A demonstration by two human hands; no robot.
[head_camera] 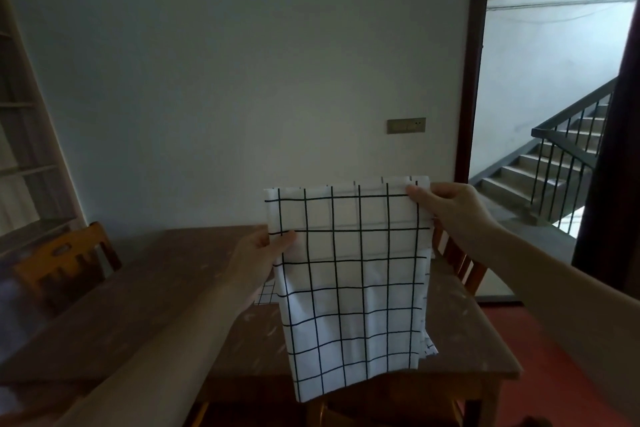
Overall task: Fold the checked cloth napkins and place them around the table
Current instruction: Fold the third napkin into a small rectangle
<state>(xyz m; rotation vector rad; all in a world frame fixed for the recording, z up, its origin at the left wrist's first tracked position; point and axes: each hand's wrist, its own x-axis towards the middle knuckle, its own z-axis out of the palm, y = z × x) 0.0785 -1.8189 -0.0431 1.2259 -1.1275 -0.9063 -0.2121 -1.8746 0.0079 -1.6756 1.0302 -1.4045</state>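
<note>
While held up above the brown wooden table (145,291), the white cloth napkin with dark grid lines (349,274) is pinched at its left edge by the left hand (258,260) and at its top right corner by the right hand (450,208).

I see a white checked napkin (349,274) held up in the air over the wooden table (138,288). My left hand (258,260) pinches its left edge, my right hand (450,206) pinches the top right corner. Cloth hangs down, doubled over. Another checked piece (266,293) peeks out behind the left hand on the table. Wooden chair (65,263) at left, another chair (460,262) at right, stairs (540,163) through the doorway.
</note>
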